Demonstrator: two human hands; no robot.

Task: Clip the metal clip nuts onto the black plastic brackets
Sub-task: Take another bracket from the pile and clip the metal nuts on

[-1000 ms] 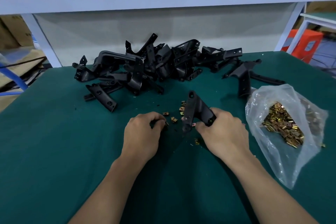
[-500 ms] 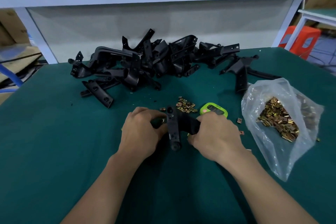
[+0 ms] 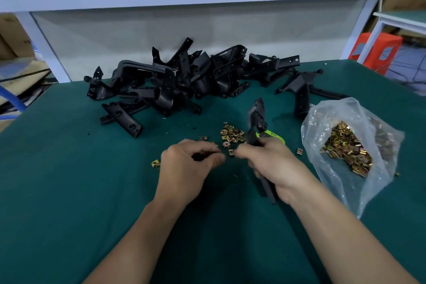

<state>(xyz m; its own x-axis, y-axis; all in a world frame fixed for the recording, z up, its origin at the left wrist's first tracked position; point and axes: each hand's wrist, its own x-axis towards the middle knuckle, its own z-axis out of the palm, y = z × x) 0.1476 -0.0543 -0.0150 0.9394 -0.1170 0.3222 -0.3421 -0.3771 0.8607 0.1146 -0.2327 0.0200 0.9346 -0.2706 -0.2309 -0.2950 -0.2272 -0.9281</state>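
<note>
Gripping a black plastic bracket (image 3: pixel 255 116) upright over the worktop's (image 3: pixel 69 191) middle: right hand (image 3: pixel 274 163). Left hand (image 3: pixel 186 168) is curled, contents hidden; cannot tell. Loose clip nuts (image 3: pixel 231 135) lie just beyond both hands. Risk: a misaligned nut seats skewed or springs off across the worktop.

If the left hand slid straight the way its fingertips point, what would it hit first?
Probably the loose clip nut just right of the left hand, then the right hand; depth is unclear.
</note>
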